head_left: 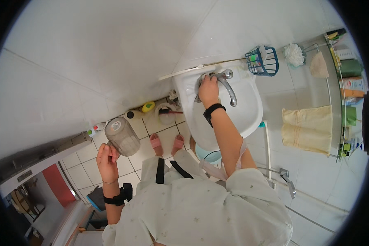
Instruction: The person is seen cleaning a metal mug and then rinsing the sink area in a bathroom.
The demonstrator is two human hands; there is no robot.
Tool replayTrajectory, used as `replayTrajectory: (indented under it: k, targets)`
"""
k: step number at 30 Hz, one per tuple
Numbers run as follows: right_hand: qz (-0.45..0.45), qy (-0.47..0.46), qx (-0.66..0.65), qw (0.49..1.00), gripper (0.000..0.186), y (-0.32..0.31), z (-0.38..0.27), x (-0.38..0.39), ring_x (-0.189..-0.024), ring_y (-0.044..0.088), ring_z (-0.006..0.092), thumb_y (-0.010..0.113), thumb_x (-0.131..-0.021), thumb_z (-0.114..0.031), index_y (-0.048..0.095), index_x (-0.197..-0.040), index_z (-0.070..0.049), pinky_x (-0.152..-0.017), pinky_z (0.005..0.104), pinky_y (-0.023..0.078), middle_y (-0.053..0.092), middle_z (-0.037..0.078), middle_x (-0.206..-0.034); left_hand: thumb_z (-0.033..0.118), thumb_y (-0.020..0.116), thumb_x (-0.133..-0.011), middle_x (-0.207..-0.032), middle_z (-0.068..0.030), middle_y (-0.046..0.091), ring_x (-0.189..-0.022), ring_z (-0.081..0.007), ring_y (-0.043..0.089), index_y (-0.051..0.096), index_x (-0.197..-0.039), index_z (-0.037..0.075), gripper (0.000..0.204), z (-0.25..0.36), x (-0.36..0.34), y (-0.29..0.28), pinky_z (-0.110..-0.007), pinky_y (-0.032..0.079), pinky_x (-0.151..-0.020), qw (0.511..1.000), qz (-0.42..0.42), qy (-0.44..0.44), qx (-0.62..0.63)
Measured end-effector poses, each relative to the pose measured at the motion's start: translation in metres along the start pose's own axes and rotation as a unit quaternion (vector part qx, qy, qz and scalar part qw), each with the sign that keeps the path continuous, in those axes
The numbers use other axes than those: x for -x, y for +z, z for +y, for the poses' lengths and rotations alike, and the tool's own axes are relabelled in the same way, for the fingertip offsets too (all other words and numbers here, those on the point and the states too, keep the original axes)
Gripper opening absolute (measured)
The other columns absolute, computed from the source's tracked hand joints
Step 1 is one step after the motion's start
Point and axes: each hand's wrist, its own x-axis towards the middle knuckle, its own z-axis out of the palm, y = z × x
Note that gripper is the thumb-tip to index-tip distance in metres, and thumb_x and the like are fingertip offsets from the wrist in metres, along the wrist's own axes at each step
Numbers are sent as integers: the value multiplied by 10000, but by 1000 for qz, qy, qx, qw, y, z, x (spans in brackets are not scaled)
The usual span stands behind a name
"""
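Observation:
My left hand [107, 159] is closed at the side of a see-through grey plastic jug [124, 138], which hangs tilted over the floor; the handle is mostly hidden by the fingers. My right hand [209, 88] reaches over the white washbasin [245, 119], just left of the chrome tap [231, 92]. Its fingers press on a crumpled grey cloth [198, 91] at the basin's back left corner, and most of the cloth is covered by the hand.
A blue wire basket [268, 67] hangs right of the tap. Beyond are a white bath puff [294, 55], a yellow towel [307, 129] and a shelf of bottles. Bottles and a yellow container [148, 106] stand along the wall. Under the basin is a pale blue bucket [207, 155].

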Motion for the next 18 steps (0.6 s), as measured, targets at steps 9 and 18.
replayTrajectory:
  k: [9, 18]
  targets:
    - [53, -56, -32, 996, 270, 5, 32, 26, -965, 521, 386, 566, -850, -149, 576, -1076, -1, -811, 443, 464, 495, 211, -1064, 190, 422, -965, -596, -10, 373, -548, -91, 276, 356, -696, 82, 297, -1, 2, -9, -245, 263, -555, 1000, 7, -6, 10]
    - [73, -5, -70, 995, 273, -3, 17, 23, -960, 519, 375, 553, -850, -119, 571, -1098, -6, -828, 430, 454, 506, 210, -1049, 180, 423, -960, -611, -16, 392, -551, -89, 313, 359, -697, 88, 287, 1, -9, -2, -241, 274, -553, 1000, -1, -7, -2]
